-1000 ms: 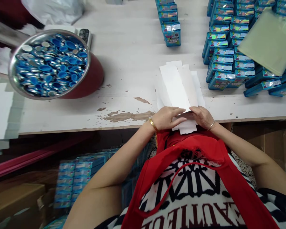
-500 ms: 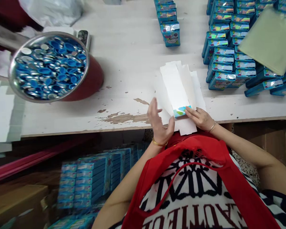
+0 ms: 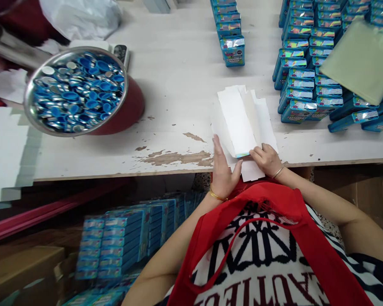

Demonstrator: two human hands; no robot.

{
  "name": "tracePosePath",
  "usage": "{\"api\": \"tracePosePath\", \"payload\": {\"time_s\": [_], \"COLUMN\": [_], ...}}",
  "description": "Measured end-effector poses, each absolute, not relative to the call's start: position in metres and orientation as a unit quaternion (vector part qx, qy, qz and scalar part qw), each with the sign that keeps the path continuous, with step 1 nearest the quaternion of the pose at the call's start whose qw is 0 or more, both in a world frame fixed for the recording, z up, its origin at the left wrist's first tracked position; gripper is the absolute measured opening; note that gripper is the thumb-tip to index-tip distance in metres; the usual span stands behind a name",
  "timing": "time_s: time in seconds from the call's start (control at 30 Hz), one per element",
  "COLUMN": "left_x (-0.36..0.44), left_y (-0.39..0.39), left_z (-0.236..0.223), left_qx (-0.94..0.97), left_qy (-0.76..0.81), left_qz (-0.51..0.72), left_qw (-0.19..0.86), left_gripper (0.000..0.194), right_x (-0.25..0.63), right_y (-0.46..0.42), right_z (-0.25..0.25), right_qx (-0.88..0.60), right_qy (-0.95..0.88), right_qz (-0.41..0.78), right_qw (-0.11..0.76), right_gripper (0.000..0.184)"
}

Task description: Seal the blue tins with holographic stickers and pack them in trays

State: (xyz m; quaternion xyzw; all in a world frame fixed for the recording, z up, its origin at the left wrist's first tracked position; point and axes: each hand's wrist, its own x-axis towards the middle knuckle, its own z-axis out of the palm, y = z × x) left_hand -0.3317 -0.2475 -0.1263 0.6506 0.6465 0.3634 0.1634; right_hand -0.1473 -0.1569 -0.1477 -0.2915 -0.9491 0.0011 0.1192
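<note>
A white, partly folded carton blank [image 3: 238,121] lies at the table's front edge, plain side up, with a thin blue-green printed strip at its near end. Beneath it are more white cardboard pieces [image 3: 268,123]. My right hand [image 3: 266,159] pinches the blank's near right corner between fingers and thumb. At the blank's left side my left hand [image 3: 224,176] is open, thumb spread from the straight fingers. Whether its fingertips touch the cardboard I cannot tell.
A metal-rimmed red bucket [image 3: 134,100] full of small blue and silver pieces stands left, a dark phone-like object [image 3: 120,53] behind it. Rows of blue cartons [image 3: 298,111] fill the right, partly under a pale yellowish sheet [image 3: 359,63]. Stacked blue boxes [image 3: 115,246] sit below the table.
The near end's blue printed flap has turned, so only a thin strip shows. My left hand has come closer to the blank. The whole view has shifted slightly.
</note>
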Motion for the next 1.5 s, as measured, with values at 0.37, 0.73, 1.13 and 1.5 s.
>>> {"api": "tracePosePath", "payload": {"time_s": [0.37,0.73,1.13,1.5], "left_x": [-0.293,-0.318,-0.336,-0.419], "left_y": [-0.169,-0.128,-0.137,-0.090], "left_z": [-0.060,-0.078,-0.045,-0.115], "left_qx": [0.754,0.717,0.824,0.893], "left_qy": [0.595,0.570,0.512,0.412], "left_qz": [-0.166,-0.161,0.113,-0.057], "left_qw": [0.226,0.367,0.216,0.173], "left_gripper": [0.030,0.047,0.033,0.046], "right_x": [-0.153,-0.136,-0.156,-0.163], "right_y": [-0.158,-0.152,-0.093,-0.123], "right_z": [-0.151,-0.140,-0.076,-0.089], "right_qx": [-0.335,-0.406,-0.425,-0.390], "right_qy": [-0.937,-0.826,-0.867,-0.899], "right_qz": [0.030,0.260,0.236,0.155], "right_qw": [0.094,0.293,-0.107,-0.122], "right_gripper": [0.038,0.062,0.066,0.077]}}
